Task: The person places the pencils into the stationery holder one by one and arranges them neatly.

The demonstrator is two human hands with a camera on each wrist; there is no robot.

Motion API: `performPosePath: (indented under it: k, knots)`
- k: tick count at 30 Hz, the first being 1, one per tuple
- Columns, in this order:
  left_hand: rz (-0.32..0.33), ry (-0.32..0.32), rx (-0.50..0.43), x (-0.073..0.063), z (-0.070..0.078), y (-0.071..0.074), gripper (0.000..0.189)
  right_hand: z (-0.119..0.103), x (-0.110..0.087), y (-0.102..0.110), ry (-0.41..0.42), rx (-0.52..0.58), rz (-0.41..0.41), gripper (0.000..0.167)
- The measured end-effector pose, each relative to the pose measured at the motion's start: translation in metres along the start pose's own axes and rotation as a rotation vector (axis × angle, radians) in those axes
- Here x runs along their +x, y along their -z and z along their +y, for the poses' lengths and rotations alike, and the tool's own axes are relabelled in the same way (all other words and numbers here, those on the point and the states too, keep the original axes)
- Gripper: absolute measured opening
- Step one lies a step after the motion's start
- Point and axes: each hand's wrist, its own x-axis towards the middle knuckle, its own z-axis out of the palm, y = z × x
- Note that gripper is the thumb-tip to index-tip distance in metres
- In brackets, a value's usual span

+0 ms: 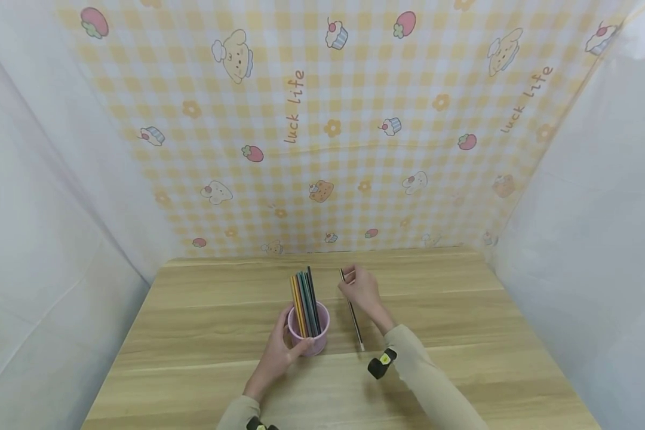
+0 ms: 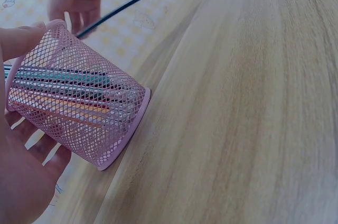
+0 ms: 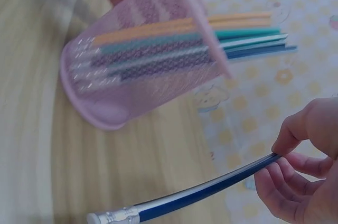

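Observation:
My left hand (image 1: pixel 275 352) grips a pink mesh pen holder (image 1: pixel 317 345), thumb near its rim and fingers round the far side. The holder stands upright on the table with several pencils (image 1: pixel 305 301) in it, yellow, green, grey and dark ones, leaning toward the back. To the right of the holder, my right hand (image 1: pixel 362 289) pinches a dark pencil (image 1: pixel 356 325) near its upper end. That pencil slants down toward me, apart from the holder. In the right wrist view the pencil (image 3: pixel 195 192) shows a silver ferrule and a pale eraser (image 3: pixel 94 218) at its lower end.
The wood-grain table (image 1: pixel 204 352) stretches out on both sides of the hands. A yellow checked cloth (image 1: pixel 322 119) with cartoon prints hangs behind it, and white sheets (image 1: pixel 43 239) close off the left and right. Each wrist carries a small black device (image 1: pixel 381 363).

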Motion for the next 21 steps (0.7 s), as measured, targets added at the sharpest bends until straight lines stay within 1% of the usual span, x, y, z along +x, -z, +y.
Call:
performPosePath:
  k: [4,8,11,17,21]
  knots:
    - [0.0,-0.004,-0.002,0.0,-0.001,0.0,0.086,-0.011,-0.001,0.006,0.035,0.026,0.012,0.029]
    - [-0.002,-0.013,-0.008,0.0,-0.001,0.0,0.085,-0.028,-0.002,0.012,0.05,0.063,0.027,0.03]
    - [-0.003,-0.014,-0.003,0.0,-0.001,0.0,0.085,-0.042,-0.003,0.016,0.078,0.109,0.041,0.031]
    - [-0.002,0.003,0.001,0.0,0.002,0.001,0.086,-0.068,0.0,0.022,0.147,0.212,0.07,0.032]
    - [-0.006,0.006,0.003,0.0,0.003,0.001,0.087,-0.083,0.001,0.021,0.215,0.297,0.116,0.031]
